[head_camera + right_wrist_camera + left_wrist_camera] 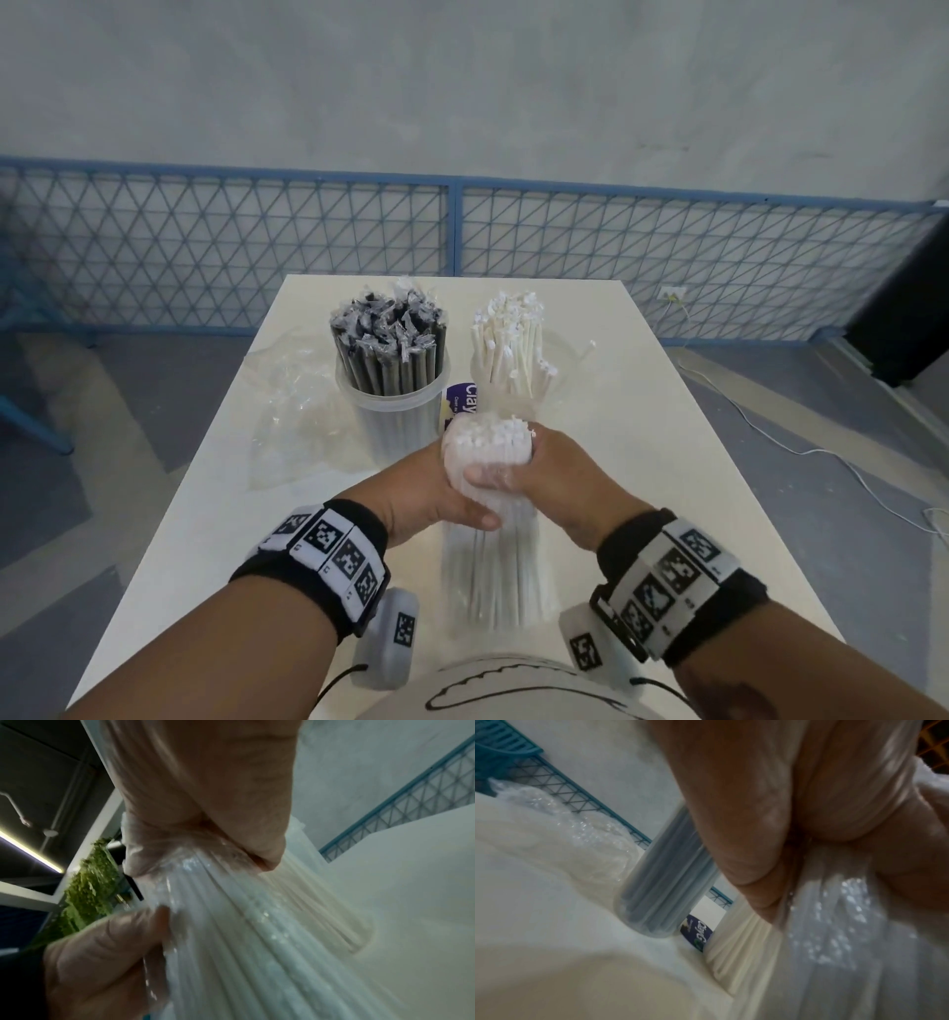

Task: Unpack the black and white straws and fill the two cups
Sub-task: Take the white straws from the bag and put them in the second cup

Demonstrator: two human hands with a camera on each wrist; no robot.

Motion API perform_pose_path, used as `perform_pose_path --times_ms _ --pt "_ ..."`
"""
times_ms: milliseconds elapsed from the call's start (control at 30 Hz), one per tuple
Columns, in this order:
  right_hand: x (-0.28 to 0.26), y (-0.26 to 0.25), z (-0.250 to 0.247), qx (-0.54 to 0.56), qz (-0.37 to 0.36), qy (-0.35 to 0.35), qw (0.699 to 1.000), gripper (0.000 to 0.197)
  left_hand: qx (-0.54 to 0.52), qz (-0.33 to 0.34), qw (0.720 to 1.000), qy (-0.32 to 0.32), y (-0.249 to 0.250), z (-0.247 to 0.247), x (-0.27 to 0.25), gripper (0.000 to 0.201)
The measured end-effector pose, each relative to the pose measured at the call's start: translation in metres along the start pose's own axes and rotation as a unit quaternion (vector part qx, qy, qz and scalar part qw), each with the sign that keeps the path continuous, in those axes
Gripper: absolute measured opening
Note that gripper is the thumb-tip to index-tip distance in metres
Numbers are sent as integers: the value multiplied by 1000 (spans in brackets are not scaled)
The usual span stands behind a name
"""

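Observation:
A bundle of white straws in a clear plastic wrapper stands upright on the white table near the front edge. My left hand grips its upper part from the left and my right hand grips it from the right. Up close, the left hand's fingers and the right hand's fingers are curled round the wrapped bundle. Behind it stand a clear cup packed with black straws and a clear cup holding white straws.
An empty, crumpled clear bag lies on the table left of the black-straw cup. A purple-labelled item sits between the two cups. A blue mesh fence runs behind the table.

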State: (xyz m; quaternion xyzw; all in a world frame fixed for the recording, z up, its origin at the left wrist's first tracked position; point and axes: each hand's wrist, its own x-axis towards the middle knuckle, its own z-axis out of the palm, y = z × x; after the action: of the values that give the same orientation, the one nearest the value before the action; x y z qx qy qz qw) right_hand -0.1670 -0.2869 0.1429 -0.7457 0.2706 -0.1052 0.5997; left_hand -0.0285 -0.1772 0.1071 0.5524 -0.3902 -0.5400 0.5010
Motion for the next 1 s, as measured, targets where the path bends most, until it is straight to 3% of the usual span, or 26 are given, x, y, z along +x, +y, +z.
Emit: perform_pose_path --times_ms 133,233,400,567,700,800,933,1000 --pt "-1 -22 -14 -10 -12 9 1000 43 42 -22 999 -3 9 -8 1 69" --pt "-5 -40 -26 77 -18 7 997 30 75 -42 996 -2 7 -12 2 67" --pt "-6 -49 -25 199 -53 25 978 35 61 -34 997 -15 9 -10 3 68" --pt "-4 -44 -16 134 -45 16 990 40 78 -50 995 -22 11 -13 2 56" --pt "-2 -55 -20 195 -54 45 978 37 108 -70 991 -40 12 -20 3 60" --pt "0 -69 -29 256 -67 69 962 17 149 -100 982 -63 9 -26 3 49" --pt "4 -89 -44 272 -97 128 949 27 191 -140 966 -100 0 -24 4 46" --pt "5 -100 -49 254 -123 156 947 28 253 -175 945 -115 -2 -23 10 37"
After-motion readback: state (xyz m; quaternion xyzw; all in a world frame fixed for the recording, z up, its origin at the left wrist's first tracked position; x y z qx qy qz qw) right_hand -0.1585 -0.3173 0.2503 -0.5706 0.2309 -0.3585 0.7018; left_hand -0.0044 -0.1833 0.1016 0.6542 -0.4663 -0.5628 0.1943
